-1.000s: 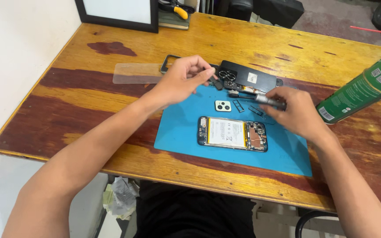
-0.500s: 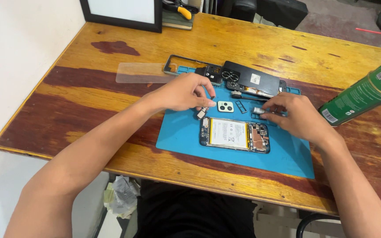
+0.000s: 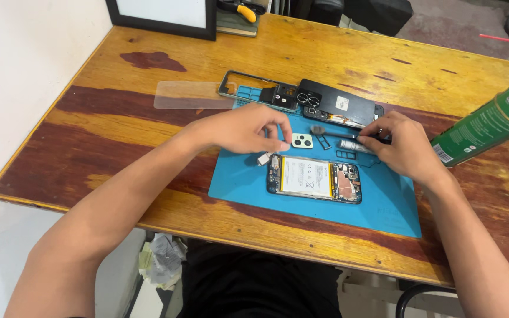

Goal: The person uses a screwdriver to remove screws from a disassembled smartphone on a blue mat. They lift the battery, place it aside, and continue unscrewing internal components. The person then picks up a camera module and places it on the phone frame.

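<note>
An opened phone (image 3: 313, 179) with its white battery and circuit boards showing lies on a blue work mat (image 3: 325, 215). My left hand (image 3: 245, 129) rests at the phone's upper left corner, thumb and forefinger pinched together; I cannot tell if anything is between them. A small white part (image 3: 263, 158) lies just below those fingers. A pale green camera cover (image 3: 301, 141) sits beside them. My right hand (image 3: 405, 144) grips a slim silver tool (image 3: 353, 145) lying flat above the phone. A thin brush (image 3: 319, 130) lies by it.
A black back cover (image 3: 337, 105), a phone frame (image 3: 248, 88) and a clear screen sheet (image 3: 187, 94) lie at the mat's far edge. A green spray can (image 3: 484, 126) lies tilted at the right. A framed board (image 3: 160, 15) and a yellow-handled tool (image 3: 245, 10) sit at the wooden table's back.
My left hand came down from the back cover to the phone's upper left corner. My right hand stayed by the silver tool, shifting slightly.
</note>
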